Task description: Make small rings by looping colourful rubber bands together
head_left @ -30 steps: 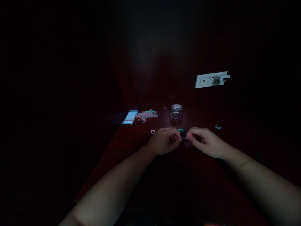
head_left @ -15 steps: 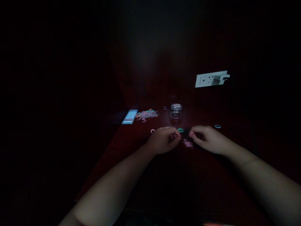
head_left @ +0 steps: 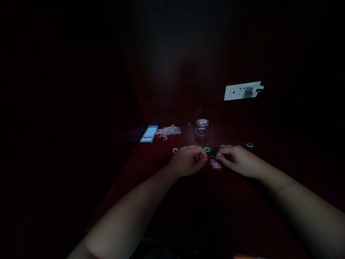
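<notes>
Over the dark red table, my left hand point(head_left: 190, 160) has its thumb and fingertips pinched together; anything between them is too small to make out. To its right, my right hand point(head_left: 233, 158) is also pinched, its fingertips at the upper edge of a small pile of pink bands point(head_left: 216, 164). What it grips, if anything, cannot be made out. Green bands point(head_left: 207, 149) lie between the hands, a little farther back. A pale pink ring point(head_left: 175, 150) sits just left of my left hand, and a purple band point(head_left: 222, 146) shows partly behind my right hand.
Behind the hands stands a lidded clear jar point(head_left: 202, 129). A heap of mixed coloured bands point(head_left: 169, 132) lies beside a lit phone point(head_left: 149, 134). One small ring point(head_left: 189, 124) is left of the jar, a blue ring point(head_left: 249, 145) far right. A wall socket point(head_left: 241, 91) holds a plug.
The purple band behind my right hand now shows, where it was hidden before. Both hands have stayed almost in place, still pinched.
</notes>
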The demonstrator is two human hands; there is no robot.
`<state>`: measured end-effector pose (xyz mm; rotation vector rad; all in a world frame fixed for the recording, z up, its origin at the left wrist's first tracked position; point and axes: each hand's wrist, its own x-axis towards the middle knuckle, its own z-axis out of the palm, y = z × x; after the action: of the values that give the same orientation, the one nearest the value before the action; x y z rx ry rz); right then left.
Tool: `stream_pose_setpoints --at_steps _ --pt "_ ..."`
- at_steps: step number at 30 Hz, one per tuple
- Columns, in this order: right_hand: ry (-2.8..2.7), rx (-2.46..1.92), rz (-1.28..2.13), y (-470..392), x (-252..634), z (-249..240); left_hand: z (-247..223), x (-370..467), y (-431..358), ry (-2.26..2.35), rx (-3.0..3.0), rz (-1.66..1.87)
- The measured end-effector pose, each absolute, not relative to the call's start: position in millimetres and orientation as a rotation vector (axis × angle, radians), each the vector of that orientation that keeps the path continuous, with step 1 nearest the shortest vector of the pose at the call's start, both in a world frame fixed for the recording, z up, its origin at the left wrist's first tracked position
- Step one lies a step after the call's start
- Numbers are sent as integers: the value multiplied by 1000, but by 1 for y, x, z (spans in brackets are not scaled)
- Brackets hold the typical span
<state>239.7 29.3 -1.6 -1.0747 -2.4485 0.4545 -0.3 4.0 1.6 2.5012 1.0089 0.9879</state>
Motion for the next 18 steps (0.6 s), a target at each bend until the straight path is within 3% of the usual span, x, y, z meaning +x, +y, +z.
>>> stream_pose_setpoints --at_steps 18 --pt "-2459 -1106 409 30 239 -3 3 0 3 1016 2489 975"
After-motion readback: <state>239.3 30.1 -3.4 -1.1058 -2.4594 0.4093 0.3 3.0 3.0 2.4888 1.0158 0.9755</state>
